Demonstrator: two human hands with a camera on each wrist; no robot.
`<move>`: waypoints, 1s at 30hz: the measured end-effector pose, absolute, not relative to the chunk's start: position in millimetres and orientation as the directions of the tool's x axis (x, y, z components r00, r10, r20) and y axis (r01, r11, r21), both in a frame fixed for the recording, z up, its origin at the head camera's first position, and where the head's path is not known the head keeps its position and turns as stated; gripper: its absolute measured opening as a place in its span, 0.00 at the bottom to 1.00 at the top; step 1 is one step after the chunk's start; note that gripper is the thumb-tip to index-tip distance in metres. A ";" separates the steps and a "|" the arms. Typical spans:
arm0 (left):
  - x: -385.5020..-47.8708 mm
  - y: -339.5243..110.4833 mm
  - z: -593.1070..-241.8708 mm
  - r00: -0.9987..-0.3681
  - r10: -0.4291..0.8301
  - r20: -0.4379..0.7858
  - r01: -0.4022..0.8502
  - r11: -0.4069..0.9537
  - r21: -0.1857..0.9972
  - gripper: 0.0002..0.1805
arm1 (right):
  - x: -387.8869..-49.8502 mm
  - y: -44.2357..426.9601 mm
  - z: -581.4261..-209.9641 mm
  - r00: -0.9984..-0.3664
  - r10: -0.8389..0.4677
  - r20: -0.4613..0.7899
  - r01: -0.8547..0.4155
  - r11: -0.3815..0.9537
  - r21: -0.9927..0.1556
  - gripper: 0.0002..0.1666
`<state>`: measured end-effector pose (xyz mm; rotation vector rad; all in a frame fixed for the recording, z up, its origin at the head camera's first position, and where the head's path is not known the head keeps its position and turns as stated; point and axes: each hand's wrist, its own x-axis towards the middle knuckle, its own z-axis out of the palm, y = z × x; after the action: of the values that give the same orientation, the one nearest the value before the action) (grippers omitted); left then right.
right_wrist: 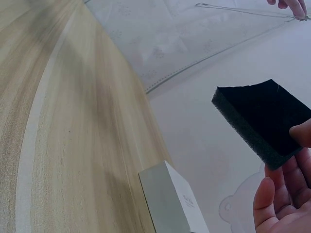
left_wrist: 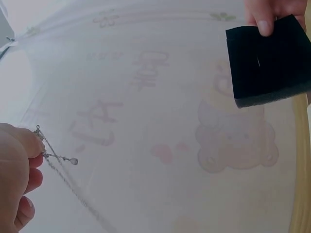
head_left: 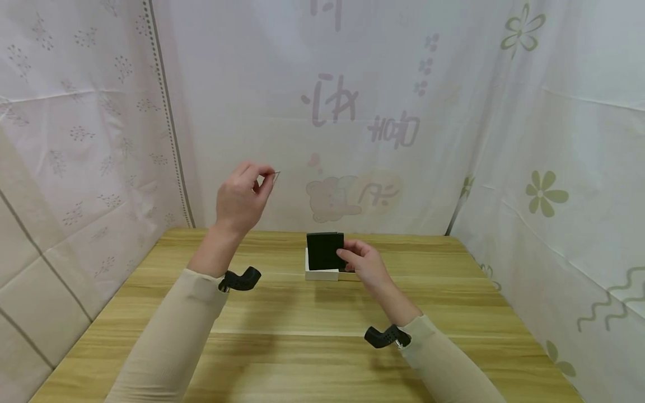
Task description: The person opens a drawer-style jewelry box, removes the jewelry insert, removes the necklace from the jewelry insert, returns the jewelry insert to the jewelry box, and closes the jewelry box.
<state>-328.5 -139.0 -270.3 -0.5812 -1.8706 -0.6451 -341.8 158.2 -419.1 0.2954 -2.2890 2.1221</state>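
Observation:
The left hand (head_left: 242, 197), raised at the left, pinches a thin silver chain (left_wrist: 73, 187) between thumb and fingertips; a small round bead hangs by the fingers in the left wrist view. The right hand (head_left: 367, 266) holds a square black foam pad (head_left: 325, 251) by its edge, thumb on its face. A short slit shows in the pad (left_wrist: 272, 60) in the left wrist view. Behind and below the pad, a white box (head_left: 322, 275) sits on the table, partly hidden by it. Chain and pad are apart.
Beside the white box, a dark item partly hidden by the right hand lies on the wooden table (head_left: 282, 347). Printed white curtains (head_left: 252, 112) stand behind the table and on both sides. Black wrist mounts (head_left: 243, 279) are on both forearms.

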 end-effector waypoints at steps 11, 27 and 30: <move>-330.1 -144.4 -277.7 -0.372 0.104 0.923 0.648 0.741 0.177 0.04 | -341.6 158.4 -420.5 -0.979 -0.141 0.151 -0.160 0.059 -0.985 0.11; -331.6 -161.0 -290.0 -0.460 0.064 0.886 0.612 0.746 0.263 0.04 | -341.2 158.3 -420.0 -0.980 -0.141 0.143 -0.153 0.063 -0.986 0.13; -330.8 -164.4 -291.2 -0.483 0.061 0.874 0.600 0.749 0.279 0.04 | -341.3 158.1 -420.1 -0.981 -0.139 0.137 -0.146 0.058 -0.988 0.12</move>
<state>-330.8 -164.4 -291.2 -0.5004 -1.9909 -0.7104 -341.3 158.1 -420.1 0.3081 -2.2812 2.1303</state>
